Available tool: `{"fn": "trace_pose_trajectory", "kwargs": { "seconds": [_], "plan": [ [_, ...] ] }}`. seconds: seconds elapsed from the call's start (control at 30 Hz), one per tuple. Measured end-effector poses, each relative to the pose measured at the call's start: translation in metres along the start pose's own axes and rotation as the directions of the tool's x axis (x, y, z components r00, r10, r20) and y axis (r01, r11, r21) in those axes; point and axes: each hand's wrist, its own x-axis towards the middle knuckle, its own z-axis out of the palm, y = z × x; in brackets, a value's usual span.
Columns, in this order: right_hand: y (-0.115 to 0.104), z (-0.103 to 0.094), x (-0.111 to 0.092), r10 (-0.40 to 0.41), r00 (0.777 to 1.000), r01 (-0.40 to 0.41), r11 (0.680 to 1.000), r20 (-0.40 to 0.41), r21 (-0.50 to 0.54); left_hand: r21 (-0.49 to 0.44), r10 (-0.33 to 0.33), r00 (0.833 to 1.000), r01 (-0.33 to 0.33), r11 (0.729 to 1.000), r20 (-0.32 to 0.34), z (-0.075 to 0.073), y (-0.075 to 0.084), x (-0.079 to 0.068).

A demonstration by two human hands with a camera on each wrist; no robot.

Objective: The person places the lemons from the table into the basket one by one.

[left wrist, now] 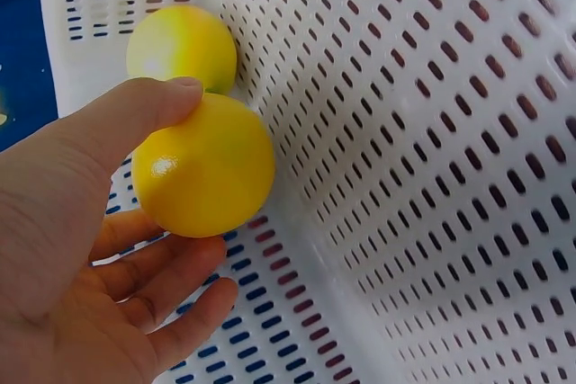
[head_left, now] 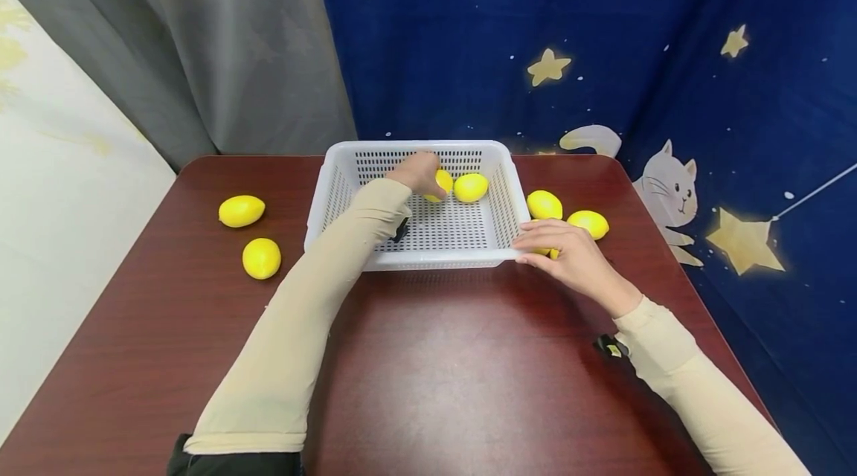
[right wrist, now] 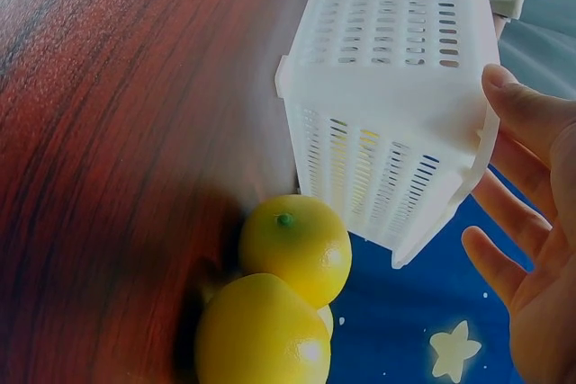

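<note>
Inside a white perforated plastic basket (head_left: 445, 234), my left hand (head_left: 416, 172) grips a yellow lemon (left wrist: 207, 168), thumb on one side and fingers on the other. A second lemon (head_left: 471, 188) lies right beside it on the basket floor. My right hand (head_left: 576, 256) holds the basket's near right corner, its thumb (right wrist: 515, 87) against the rim and fingers on the far side. Just outside that corner, lemons (right wrist: 295, 249) sit on the table, some partly hidden by the right hand in the head view.
Two lemons, one farther back (head_left: 242, 211) and one nearer (head_left: 262, 258), lie left of the basket on the dark red wooden table (head_left: 455, 372). To the right are more lemons (head_left: 588, 224). A blue star-patterned curtain (head_left: 455, 37) and a grey curtain (head_left: 261, 52) hang behind.
</note>
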Motion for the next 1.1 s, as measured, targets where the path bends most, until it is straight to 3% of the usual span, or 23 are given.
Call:
{"fn": "trace_pose_trajectory", "kwargs": {
  "seconds": [0.4,1.1],
  "plan": [
    [0.0,0.0,0.0,0.002,1.0,-0.002,1.0,0.002,0.0,0.034,0.041,0.999,-0.042,0.999,0.018,0.005,0.012,0.001],
    [0.0,-0.001,-0.001,-0.014,1.0,0.014,1.0,-0.011,0.003,0.099,0.029,1.0,-0.029,0.995,0.003,0.01,0.02,0.0]
  ]
}}
